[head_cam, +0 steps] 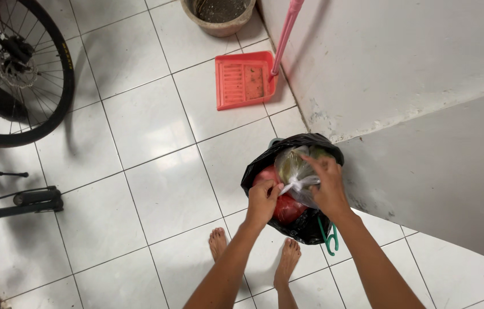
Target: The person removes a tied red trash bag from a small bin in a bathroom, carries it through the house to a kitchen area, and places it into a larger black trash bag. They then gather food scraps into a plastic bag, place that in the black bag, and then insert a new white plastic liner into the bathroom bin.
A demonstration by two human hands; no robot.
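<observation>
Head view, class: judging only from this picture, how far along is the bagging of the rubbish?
Done: the black bin bag already holds a red bag, and the pink dustpan stands by the wall. In hand: the left hand and right hand grip the knotted top of a clear bag over the opening. Left: the black bag's mouth is open, not tied.

Two hands show, the left hand [263, 200] and the right hand [328, 186], both at the centre of the frame, and two bare feet [218, 241] below them. One black rubbish bag [305, 226] sits there, with one clear plastic bag [294, 169] and one red bag [287, 209] inside it. One red dustpan [243, 80] lies at the upper middle, one pink handle [286, 31] beside it, one round pot [219, 14] at the top edge, one bicycle wheel [18, 74] at the upper left, one green hook [330, 239] by the black bag
</observation>
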